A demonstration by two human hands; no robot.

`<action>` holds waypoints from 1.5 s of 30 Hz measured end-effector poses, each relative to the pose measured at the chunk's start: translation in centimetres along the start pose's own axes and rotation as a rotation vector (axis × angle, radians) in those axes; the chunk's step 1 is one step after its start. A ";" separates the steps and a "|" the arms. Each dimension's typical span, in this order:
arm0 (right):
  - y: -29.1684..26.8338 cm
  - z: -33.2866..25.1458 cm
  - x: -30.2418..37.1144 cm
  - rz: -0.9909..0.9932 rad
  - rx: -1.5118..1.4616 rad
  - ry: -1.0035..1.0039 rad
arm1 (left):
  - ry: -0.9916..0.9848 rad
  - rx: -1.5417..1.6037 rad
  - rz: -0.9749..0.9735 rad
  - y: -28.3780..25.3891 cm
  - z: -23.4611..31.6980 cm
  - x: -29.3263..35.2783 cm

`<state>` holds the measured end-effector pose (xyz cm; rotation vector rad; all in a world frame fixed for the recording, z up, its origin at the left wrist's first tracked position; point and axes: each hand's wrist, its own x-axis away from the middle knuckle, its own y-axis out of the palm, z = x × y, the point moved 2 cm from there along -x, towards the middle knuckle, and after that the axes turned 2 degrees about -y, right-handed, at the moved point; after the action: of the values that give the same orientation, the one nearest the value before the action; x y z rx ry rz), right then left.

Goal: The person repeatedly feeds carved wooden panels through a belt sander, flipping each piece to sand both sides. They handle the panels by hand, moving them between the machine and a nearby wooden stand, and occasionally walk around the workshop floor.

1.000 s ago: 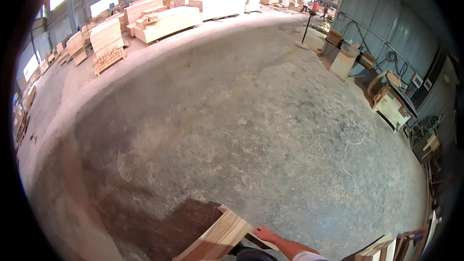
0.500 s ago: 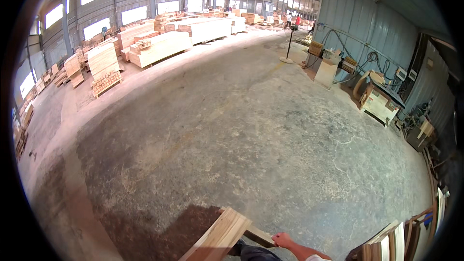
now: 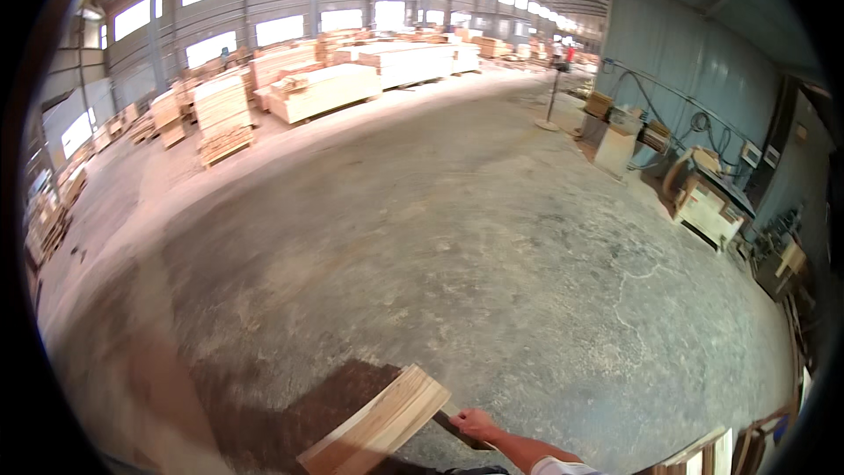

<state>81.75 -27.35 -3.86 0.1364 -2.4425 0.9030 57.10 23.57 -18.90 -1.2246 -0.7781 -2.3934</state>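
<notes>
My right hand (image 3: 475, 424) comes in from the lower edge, its fingers closed on a narrow dark wooden strip (image 3: 450, 427). Right beside the strip, to its left, lies a light wooden board (image 3: 382, 418) with long grain lines. It slants from the lower edge up toward the middle, and its near end runs out of the picture. I cannot make out what bears the board and the strip from below. My left hand does not show.
Grey concrete floor (image 3: 422, 237) spreads ahead. Stacks of pale timber (image 3: 321, 95) stand at the far left. A stand on a round base (image 3: 547, 123) and a pale machine (image 3: 708, 209) are at the right. Upright boards (image 3: 708, 456) stand at the lower right.
The view has turned left, so the stacks and machines sit further right and lower. My right hand, still closed on the strip, appears slightly higher and further left.
</notes>
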 end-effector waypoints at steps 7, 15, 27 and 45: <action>1.0 5.9 0.5 -0.074 0.017 -0.123 | 0.138 -0.268 0.221 5.3 -10.5 10.8; 0.8 16.8 -2.7 0.024 0.069 -0.098 | 0.168 -0.038 0.555 11.0 -19.2 21.8; 6.1 13.0 -0.3 -0.300 0.137 -0.496 | 0.480 0.359 0.608 9.0 -34.1 26.0; 9.7 8.3 10.4 -0.806 0.495 -0.740 | 0.331 0.840 0.954 16.9 -51.7 35.5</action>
<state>66.62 -24.21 -9.44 1.7454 -2.2994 1.1435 12.95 -23.12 -9.21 -0.5892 -0.7263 -1.2182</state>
